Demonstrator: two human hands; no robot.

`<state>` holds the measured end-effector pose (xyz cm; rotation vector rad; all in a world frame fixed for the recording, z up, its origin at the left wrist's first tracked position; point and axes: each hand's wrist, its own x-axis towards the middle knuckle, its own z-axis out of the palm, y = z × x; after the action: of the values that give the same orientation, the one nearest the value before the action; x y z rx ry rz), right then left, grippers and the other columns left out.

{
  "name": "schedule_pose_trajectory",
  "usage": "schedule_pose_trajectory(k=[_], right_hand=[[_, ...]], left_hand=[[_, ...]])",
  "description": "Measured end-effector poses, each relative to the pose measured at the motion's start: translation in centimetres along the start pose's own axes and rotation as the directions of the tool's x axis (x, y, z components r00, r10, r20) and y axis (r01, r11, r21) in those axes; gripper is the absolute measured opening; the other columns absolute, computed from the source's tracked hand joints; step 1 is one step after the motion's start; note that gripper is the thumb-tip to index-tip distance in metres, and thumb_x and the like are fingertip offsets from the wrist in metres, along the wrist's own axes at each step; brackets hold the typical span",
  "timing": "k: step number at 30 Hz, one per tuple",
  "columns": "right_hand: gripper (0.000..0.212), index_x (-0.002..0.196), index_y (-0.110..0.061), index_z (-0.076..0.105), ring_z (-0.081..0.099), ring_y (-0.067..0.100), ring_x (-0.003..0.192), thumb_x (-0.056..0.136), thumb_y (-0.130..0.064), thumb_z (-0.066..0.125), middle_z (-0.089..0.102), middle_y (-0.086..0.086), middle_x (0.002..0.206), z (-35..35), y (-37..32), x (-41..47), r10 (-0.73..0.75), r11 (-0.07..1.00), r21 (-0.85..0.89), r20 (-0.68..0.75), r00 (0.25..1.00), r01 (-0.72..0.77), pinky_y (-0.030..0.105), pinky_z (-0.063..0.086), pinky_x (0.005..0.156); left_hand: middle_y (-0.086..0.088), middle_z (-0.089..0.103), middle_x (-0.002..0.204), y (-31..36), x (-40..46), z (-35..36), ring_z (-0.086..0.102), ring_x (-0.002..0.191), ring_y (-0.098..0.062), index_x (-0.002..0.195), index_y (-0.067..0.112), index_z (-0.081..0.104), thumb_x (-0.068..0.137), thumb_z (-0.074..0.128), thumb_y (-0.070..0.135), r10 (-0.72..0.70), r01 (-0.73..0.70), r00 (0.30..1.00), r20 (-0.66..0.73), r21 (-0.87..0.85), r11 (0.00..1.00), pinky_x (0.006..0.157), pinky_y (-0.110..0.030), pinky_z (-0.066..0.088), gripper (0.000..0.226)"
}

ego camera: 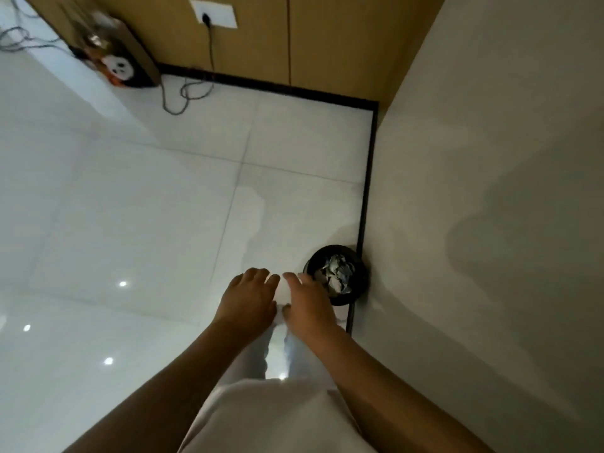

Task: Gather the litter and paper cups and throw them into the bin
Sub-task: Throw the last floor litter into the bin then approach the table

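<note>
The left hand (248, 297) and the right hand (309, 305) are held out side by side over the floor, backs up, fingers curled downward and nearly touching at the tips. Between them shows something pale; whether it is a paper cup, litter, or only the bright floor behind cannot be told, so I cannot say what, if anything, either hand holds.

What the coming move turns on is the bin (336, 274). It lies just right of and slightly beyond the right hand, whose fingertips overlap its near-left rim in this view. The right hand is plainly the nearer of the two; the left is one hand further off. The bin is round, so it has no long axis to line up with, and its mouth faces up. A drop would probably need both hands carried a little right and far, until they are over the opening.

Count: two hands, one bin, standing on the floor against the right wall (490, 191). Inside it lies a heap of crumpled paper (336, 276), pieces too jumbled to number. No loose cups or litter show elsewhere on the floor (147, 207).
</note>
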<state>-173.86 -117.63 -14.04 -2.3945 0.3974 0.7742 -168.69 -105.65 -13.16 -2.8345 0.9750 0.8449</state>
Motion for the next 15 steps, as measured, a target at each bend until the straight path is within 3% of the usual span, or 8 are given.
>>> schedule_pose_trajectory(k=[7,15], right_hand=[[0.066,0.149,-0.024,0.024,0.037,0.029,0.130,0.091,-0.011,0.055,0.031,0.007,0.150,1.4,-9.3,-3.5,-0.180,0.940,-0.259,0.174,0.968,0.221,0.038,0.044,0.100],[0.065,0.148,-0.026,0.025,0.039,0.026,0.128,0.092,-0.015,0.056,0.035,0.005,0.147,11.0,-24.4,-8.9,-0.372,0.724,-0.437,0.403,0.836,0.533,0.037,0.044,0.100]], left_hand=[[-0.006,0.047,0.134,-4.7,-11.8,-0.3,0.041,0.126,-0.024,0.135,0.015,0.040,0.095,0.044,0.022,-0.322,0.321,0.947,0.001,-0.058,0.945,0.107,-0.034,0.031,0.041],[-0.004,0.049,0.131,-13.7,-27.6,3.7,0.044,0.122,-0.024,0.135,0.015,0.040,0.094,0.044,0.024,-0.667,0.632,0.745,-0.004,-0.317,0.707,0.106,-0.035,0.032,0.042]])
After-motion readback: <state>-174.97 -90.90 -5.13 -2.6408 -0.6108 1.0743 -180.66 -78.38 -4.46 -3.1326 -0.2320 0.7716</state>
